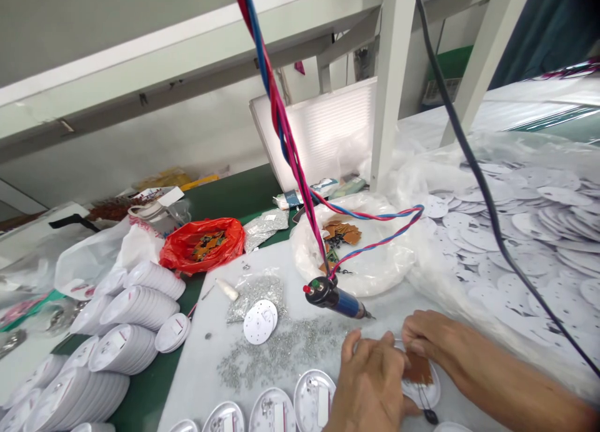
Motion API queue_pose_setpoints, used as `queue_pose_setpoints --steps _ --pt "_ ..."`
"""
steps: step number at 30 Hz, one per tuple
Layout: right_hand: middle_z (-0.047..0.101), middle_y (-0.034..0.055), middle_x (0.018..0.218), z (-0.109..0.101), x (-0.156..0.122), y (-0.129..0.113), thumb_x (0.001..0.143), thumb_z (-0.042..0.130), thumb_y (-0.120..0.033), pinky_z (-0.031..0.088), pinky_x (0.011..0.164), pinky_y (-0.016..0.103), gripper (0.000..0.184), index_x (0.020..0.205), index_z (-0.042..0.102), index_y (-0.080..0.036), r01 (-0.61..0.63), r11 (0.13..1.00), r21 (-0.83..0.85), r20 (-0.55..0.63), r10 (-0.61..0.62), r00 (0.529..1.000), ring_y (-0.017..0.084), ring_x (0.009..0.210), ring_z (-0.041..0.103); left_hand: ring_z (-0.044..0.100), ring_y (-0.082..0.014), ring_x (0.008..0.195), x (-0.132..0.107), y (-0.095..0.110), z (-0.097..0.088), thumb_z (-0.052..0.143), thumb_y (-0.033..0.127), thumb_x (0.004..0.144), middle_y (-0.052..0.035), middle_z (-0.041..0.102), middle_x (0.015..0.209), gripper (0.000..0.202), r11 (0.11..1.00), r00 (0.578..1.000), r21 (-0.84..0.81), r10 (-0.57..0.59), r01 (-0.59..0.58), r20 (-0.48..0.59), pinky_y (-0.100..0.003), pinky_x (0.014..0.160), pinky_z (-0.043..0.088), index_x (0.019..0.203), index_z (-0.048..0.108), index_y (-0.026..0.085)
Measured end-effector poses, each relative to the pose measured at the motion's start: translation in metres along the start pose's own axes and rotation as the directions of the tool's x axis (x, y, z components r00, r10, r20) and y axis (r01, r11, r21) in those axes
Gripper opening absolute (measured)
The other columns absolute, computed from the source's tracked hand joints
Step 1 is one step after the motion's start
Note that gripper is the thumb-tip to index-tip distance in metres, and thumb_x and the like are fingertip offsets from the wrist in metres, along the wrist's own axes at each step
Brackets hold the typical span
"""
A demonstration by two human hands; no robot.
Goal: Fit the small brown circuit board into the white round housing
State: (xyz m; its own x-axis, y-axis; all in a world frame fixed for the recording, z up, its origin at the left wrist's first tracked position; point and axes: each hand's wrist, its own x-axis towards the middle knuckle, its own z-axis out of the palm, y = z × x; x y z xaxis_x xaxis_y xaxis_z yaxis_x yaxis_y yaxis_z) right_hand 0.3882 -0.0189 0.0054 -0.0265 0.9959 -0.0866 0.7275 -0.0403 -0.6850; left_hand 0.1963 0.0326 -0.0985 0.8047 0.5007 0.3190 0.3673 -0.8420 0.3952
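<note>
A long table (197, 369) with a white top runs across the view beside a dark green conveyor belt (229, 197). To the right, a large clear plastic bag (450, 182) spills hundreds of flat white perforated plastic discs (529, 232), while nested stacks of round white plastic housings (126, 329) stand on the green surface to the left. A row of open white housings (312, 401) lines the near table edge, cut off by the frame. Further back lie a bright red plastic bag (202, 244) and a white plastic bag (351, 257), both holding brown circuit boards. A black-and-blue electric screwdriver (335, 296) on a twisted red-and-blue cable (290, 144) sits just above a scatter of tiny silver screws (281, 351), near two white discs (259, 321). At the front, the right hand (434, 338) pinches a small brown circuit board (419, 367) against a white round housing (424, 391), its fingers (415, 338) closed on the board's upper edge and hiding part of it. The left hand (370, 385) is curled just beside the board, though its fingers (370, 351) seem to grip nothing clearly; the blur makes that hard to judge. A short black wire (424, 397) ends in a small black part (430, 416) below the housing.
</note>
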Motion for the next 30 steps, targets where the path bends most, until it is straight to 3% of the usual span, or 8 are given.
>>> queue_pose_setpoints --steps 5,10,17,19,22,25,27,30 --pt "0.065 0.0027 0.074 0.007 0.001 0.006 0.104 0.044 -0.031 0.049 0.068 0.033 0.034 0.073 0.055 -0.024 0.005 1.000 -0.014 -0.025 -0.006 1.000 0.019 0.068 0.061 0.074 -0.0270 0.106 0.003 0.002 -0.012 0.080 0.039 0.092 -0.0075 0.079 0.114 0.031 1.000 0.999 0.020 -0.005 0.004 0.054 -0.057 0.114 0.051 0.110 0.063 0.021" --pt "0.068 0.0062 0.082 0.018 0.004 0.013 0.098 0.047 -0.020 0.051 0.072 0.034 0.027 0.074 0.061 -0.023 0.029 0.999 -0.046 -0.067 -0.032 0.997 0.022 0.077 0.065 0.075 -0.0253 0.100 0.010 0.009 -0.028 0.085 0.047 0.089 -0.0108 0.076 0.131 0.038 0.992 0.997 0.101 0.081 -0.081 0.003 -0.052 0.107 0.057 0.111 0.067 0.021" --pt "0.072 0.0078 0.090 0.013 0.003 0.010 0.102 0.047 -0.028 0.058 0.078 0.037 0.031 0.084 0.071 -0.024 0.076 0.997 -0.025 -0.098 -0.078 0.992 0.024 0.086 0.070 0.073 -0.0224 0.092 0.005 0.006 -0.008 0.081 0.044 0.094 -0.0101 0.078 0.126 0.020 0.953 0.961 0.274 0.187 -0.128 -0.202 -0.050 0.104 0.058 0.102 0.078 0.025" --pt "0.074 0.0088 0.098 0.011 -0.005 0.018 0.104 0.048 -0.036 0.060 0.084 0.038 0.030 0.094 0.074 -0.024 0.072 0.997 0.002 -0.191 -0.070 0.979 0.025 0.094 0.072 0.073 -0.0223 0.095 0.004 0.005 -0.010 0.077 0.044 0.097 -0.0111 0.076 0.129 0.020 0.950 0.955 0.276 0.209 -0.147 -0.212 -0.049 0.103 0.058 0.096 0.079 0.025" --pt "0.077 0.0096 0.109 0.011 -0.021 0.031 0.103 0.053 -0.048 0.061 0.091 0.039 0.032 0.108 0.075 -0.025 0.036 0.999 0.024 -0.436 -0.022 0.899 0.028 0.102 0.074 0.073 -0.0206 0.098 0.007 0.009 -0.021 0.068 0.035 0.103 -0.0112 0.075 0.132 0.017 0.934 0.949 0.299 0.258 -0.197 -0.181 -0.046 0.104 0.058 0.097 0.079 0.024" --pt "0.078 0.0085 0.108 0.007 -0.026 0.032 0.103 0.055 -0.050 0.063 0.087 0.036 0.032 0.109 0.076 -0.027 0.059 0.998 -0.035 -0.485 -0.068 0.872 0.027 0.099 0.076 0.073 -0.0201 0.094 0.013 0.014 -0.027 0.059 0.029 0.107 -0.0110 0.079 0.121 0.025 0.934 0.919 0.324 0.255 -0.153 -0.301 -0.045 0.101 0.059 0.092 0.078 0.023" --pt "0.078 0.0092 0.109 -0.001 -0.011 0.026 0.105 0.049 -0.045 0.063 0.087 0.036 0.034 0.110 0.076 -0.026 0.080 0.992 -0.101 -0.447 -0.117 0.887 0.027 0.100 0.076 0.073 -0.0184 0.087 0.016 0.015 -0.028 0.054 0.028 0.108 -0.0094 0.081 0.111 0.031 0.938 0.881 0.325 0.254 -0.123 -0.400 -0.043 0.098 0.061 0.087 0.076 0.023" --pt "0.078 0.0103 0.113 -0.016 0.045 0.016 0.107 0.044 -0.037 0.062 0.092 0.039 0.034 0.110 0.076 -0.023 0.037 0.986 -0.165 -0.436 -0.107 0.894 0.026 0.105 0.076 0.074 -0.0178 0.087 0.016 0.011 -0.030 0.058 0.029 0.106 -0.0091 0.081 0.114 0.024 0.919 0.887 0.342 0.314 -0.194 -0.340 -0.041 0.096 0.062 0.091 0.076 0.024"
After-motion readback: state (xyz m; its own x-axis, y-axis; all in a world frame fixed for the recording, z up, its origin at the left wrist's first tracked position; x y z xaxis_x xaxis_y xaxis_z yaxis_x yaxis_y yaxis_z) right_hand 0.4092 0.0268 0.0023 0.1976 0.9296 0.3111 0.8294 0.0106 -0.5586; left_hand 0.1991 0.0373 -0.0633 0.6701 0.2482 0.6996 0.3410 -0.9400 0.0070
